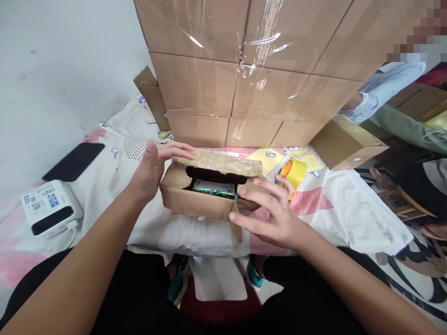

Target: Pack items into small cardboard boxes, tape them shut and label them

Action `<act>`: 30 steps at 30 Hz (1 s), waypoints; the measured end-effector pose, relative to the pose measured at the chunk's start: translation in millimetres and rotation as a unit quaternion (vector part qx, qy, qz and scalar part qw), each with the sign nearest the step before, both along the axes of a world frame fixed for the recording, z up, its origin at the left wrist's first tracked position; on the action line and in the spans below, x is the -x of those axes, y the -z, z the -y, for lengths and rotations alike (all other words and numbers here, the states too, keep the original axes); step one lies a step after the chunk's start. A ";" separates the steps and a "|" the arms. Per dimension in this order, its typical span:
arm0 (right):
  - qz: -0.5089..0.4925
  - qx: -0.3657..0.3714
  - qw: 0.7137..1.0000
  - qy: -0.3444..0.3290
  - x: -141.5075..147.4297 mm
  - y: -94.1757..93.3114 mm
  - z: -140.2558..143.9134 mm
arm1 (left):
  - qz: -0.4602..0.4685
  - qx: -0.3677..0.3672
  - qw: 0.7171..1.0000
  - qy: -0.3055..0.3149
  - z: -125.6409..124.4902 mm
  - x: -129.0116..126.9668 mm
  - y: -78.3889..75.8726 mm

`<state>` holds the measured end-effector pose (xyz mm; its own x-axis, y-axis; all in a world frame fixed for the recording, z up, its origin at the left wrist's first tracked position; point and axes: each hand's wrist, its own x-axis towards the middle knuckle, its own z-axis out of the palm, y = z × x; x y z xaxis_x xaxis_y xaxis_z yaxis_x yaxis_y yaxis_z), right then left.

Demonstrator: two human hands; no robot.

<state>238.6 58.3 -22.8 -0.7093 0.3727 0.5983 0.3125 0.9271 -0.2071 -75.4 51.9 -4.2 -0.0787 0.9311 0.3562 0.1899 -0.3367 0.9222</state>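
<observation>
A small cardboard box (195, 200) lies in front of me on a patterned cloth, its lid flap raised along the far side. Inside it is a shiny green and white package (214, 188), partly covered by the inner flaps. My left hand (153, 170) rests its fingers on the far left edge of the lid, thumb pointing up. At the box's right end my right hand (268, 209) has its fingers spread, touching the side flaps. Just behind that hand sits a tape dispenser (295, 174) with a yellow roll.
Stacked cartons (199, 88) under clear wrap stand behind the box. Another carton (349, 142) is at the right, near a co-worker's sleeve (384, 90). On the left lie a black phone-like slab (75, 160) and a white device (52, 207) with a cable.
</observation>
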 end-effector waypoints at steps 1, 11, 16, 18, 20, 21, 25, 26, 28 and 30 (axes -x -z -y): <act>0.004 0.008 1.000 -0.008 0.2 0.8 -0.1 | -0.001 -0.001 1.000 -0.005 -0.6 -0.1 0.2; -0.175 0.144 0.972 0.057 24.5 -23.7 2.7 | 0.089 -0.034 0.995 -0.014 -1.6 13.3 -6.3; -0.226 0.220 0.938 0.141 37.1 -26.7 -11.2 | 0.071 -0.069 0.994 -0.050 -4.8 14.0 -0.4; -0.240 0.217 0.934 0.151 38.3 -22.1 -15.0 | 0.026 -0.084 0.996 -0.026 -4.7 12.0 1.8; -0.246 0.220 0.931 0.158 38.2 -17.6 -17.1 | -0.008 -0.078 0.997 -0.006 -3.7 10.7 2.4; -0.245 0.220 0.930 0.164 37.8 -16.2 -17.8 | -0.017 -0.071 0.997 -0.003 -3.1 10.6 2.2; -0.239 0.184 0.934 0.188 35.6 -17.6 -22.1 | -0.064 -0.061 0.996 -0.009 -3.9 16.5 0.6; -0.244 0.177 0.934 0.192 34.9 -19.4 -24.2 | -0.087 -0.060 0.994 -0.006 -5.2 19.6 0.1; -0.249 0.182 0.932 0.193 33.5 -23.4 -29.4 | -0.142 -0.058 0.988 0.002 -8.6 27.2 -1.5; -0.239 0.194 0.934 0.183 32.2 -26.8 -35.3 | -0.181 -0.050 0.982 0.015 -12.6 34.5 -4.1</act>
<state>206.5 93.6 4.0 -0.1794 0.7923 0.5831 0.3791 0.6026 -0.7022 -109.9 64.5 0.0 0.0971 0.8897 0.4461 0.4868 -0.4334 0.7584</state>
